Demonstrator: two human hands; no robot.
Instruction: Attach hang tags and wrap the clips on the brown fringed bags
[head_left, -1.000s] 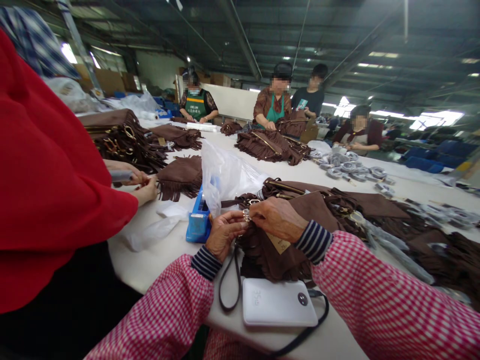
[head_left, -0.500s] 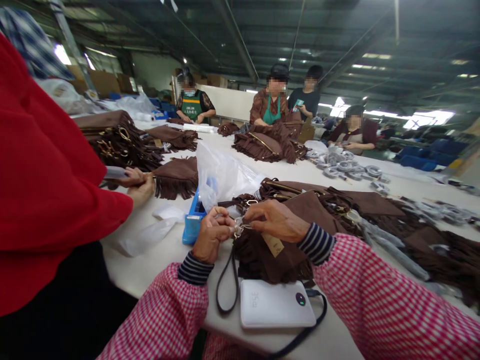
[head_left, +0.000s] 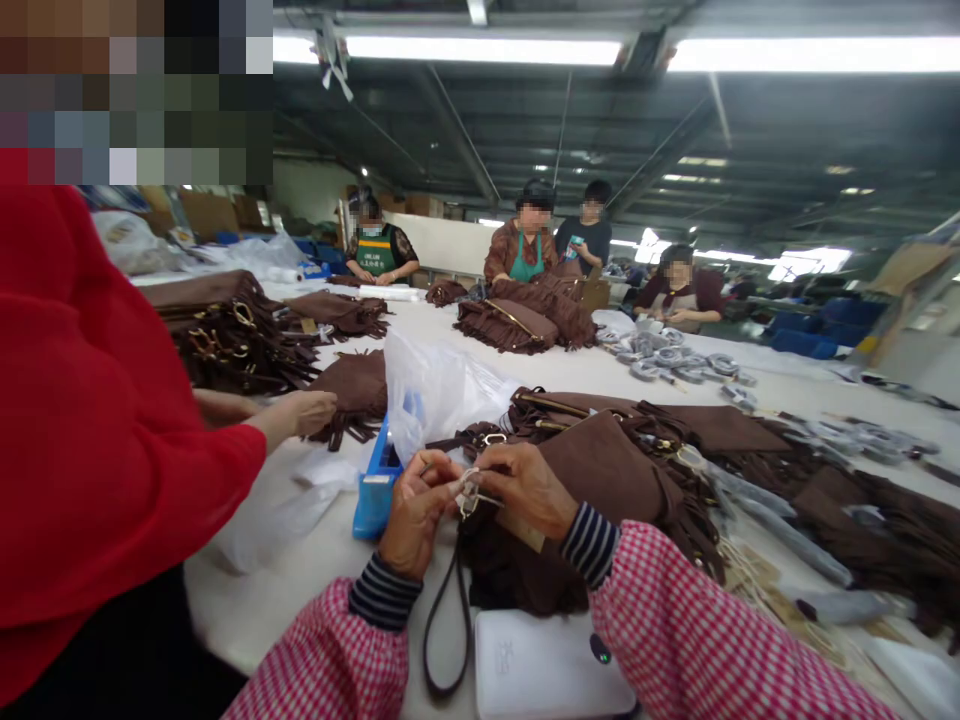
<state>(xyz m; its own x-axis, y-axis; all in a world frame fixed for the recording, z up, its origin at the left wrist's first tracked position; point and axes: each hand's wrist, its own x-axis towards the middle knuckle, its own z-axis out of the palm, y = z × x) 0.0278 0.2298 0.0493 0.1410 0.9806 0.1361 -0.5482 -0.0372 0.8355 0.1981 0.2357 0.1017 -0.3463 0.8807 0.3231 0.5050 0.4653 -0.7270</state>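
Observation:
My left hand [head_left: 417, 512] is closed, thumb and fingers pinching the metal clasp [head_left: 469, 503] of a dark wrist strap [head_left: 427, 650], whose loop hangs below. From the other side, my right hand [head_left: 531, 488] pinches a thin pale strip [head_left: 472, 476] at the top of the clasp; whether it is cord or clear wrapping I cannot tell. A tan paper tag [head_left: 523, 530] shows under my right fingers. Behind both hands lies a brown fringed bag [head_left: 611, 455], partly hidden by them.
A white power bank [head_left: 544, 665] lies at the table's near edge. Left of my hands are a blue dispenser [head_left: 373, 505] and clear plastic bags [head_left: 420, 390]. A co-worker in a red top [head_left: 112, 420] stands close on the left. More brown bags [head_left: 750, 430] lie to the right.
My view has tilted up, so things sit lower. My right fingers have come closer to my left at the clasp. The co-worker's hand on the left has shifted toward the brown bag.

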